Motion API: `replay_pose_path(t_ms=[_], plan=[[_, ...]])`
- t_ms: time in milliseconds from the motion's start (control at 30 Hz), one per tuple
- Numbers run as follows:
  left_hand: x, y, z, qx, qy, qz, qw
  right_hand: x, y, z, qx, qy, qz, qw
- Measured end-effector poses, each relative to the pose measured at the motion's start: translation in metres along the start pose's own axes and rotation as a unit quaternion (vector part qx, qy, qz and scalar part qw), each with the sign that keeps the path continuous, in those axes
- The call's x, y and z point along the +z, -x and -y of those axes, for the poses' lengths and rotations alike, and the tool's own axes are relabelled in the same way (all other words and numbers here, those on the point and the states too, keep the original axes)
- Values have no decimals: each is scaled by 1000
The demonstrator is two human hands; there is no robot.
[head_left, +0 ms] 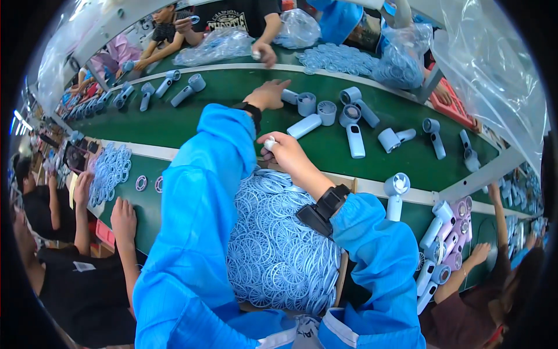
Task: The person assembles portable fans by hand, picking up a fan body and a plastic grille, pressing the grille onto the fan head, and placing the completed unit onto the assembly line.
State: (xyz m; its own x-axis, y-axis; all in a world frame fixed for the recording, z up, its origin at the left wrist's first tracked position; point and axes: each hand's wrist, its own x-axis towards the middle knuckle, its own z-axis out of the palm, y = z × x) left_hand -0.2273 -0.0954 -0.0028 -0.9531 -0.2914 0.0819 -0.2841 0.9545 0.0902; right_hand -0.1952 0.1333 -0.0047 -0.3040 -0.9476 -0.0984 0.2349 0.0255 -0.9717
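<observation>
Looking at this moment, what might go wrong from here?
The left hand reaches over the green surface close to a handheld fan, so it might nudge that fan askew. The right hand holds a small white piece near the far edge of a heap of pale-blue grilles; if it slipped, it could get lost among them.

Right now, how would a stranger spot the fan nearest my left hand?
Find the long green belt, then your left hand over it. Just right of that hand lies a pale fan; unlike its neighbours, its handle points at the hand.
</observation>
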Motion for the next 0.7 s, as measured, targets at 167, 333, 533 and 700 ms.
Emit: replay_pose_path(t_ms=[167,333,533,700], plan=[[37,-30,-30,13,-117,33,992,-6,-11,-23,-110,125,-105,981],[29,-21,-6,-9,-32,134,990,-5,-4,-22,-64,72,-53,994],[-14,36,24,-31,-27,48,998,-7,20,0,-206,399,66,891],[-86,119,-42,-233,435,-82,866,-2,40,-3,-341,510,154,775]])
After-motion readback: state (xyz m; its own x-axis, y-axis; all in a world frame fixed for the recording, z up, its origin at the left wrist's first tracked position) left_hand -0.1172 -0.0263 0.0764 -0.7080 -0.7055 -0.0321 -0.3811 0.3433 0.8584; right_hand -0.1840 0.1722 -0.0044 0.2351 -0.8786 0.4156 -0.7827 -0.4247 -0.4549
